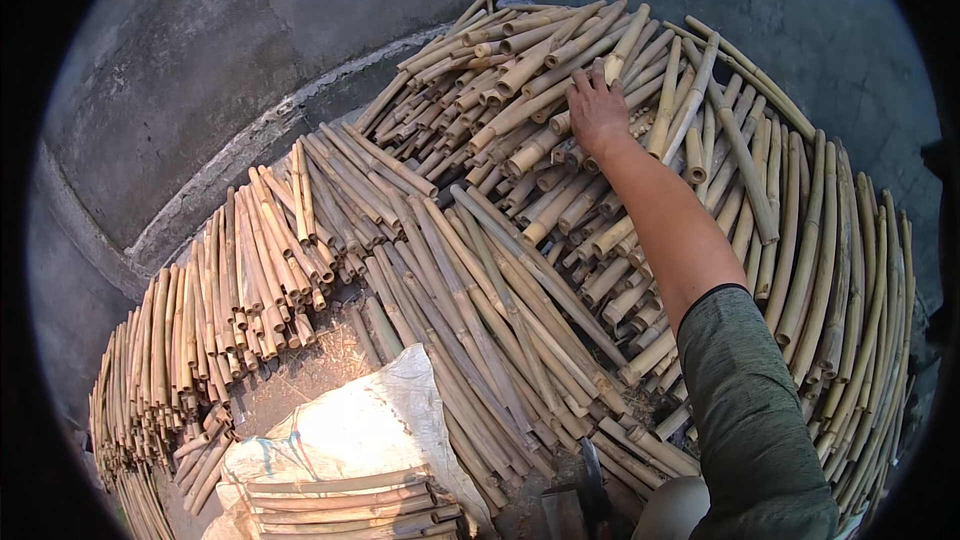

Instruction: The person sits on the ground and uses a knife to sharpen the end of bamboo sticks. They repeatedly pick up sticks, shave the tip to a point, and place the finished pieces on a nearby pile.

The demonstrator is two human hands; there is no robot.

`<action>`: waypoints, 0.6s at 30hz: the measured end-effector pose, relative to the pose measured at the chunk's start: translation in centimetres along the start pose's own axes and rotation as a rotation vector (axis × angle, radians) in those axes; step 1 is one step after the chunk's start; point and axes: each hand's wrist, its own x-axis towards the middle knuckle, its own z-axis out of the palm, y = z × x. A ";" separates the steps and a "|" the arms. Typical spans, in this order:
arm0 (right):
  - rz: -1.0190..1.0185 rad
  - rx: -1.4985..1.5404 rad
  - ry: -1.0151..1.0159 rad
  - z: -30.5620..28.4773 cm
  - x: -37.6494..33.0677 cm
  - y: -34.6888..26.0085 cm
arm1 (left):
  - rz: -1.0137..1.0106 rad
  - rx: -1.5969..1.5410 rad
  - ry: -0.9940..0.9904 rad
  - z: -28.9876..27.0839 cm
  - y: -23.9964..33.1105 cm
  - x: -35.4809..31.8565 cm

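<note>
My right arm, in a dark green sleeve, reaches forward over a large stack of cut bamboo poles. Near the top of the stack, my right hand has its fingers bent over the end of a bamboo pole. The fingertips are partly hidden among the poles, whose open round ends lie close around the hand. My left hand is out of view.
Long bamboo poles lie slantwise in the middle. More cut lengths lean in a row at left, others curve along the right. A white woven sack lies in front, with bamboo pieces on it. Grey walls stand behind.
</note>
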 end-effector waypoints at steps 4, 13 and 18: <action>0.003 0.139 -0.128 0.3 -1.6 0.7 | 0.013 0.004 0.004 0.0 -0.3 -0.4; 0.106 0.172 -0.134 1.5 -8.3 3.9 | 0.027 0.068 -0.010 0.6 -1.6 -1.0; 0.169 0.257 -0.088 -2.7 -15.6 7.3 | 0.075 0.062 0.020 0.3 -1.9 -1.4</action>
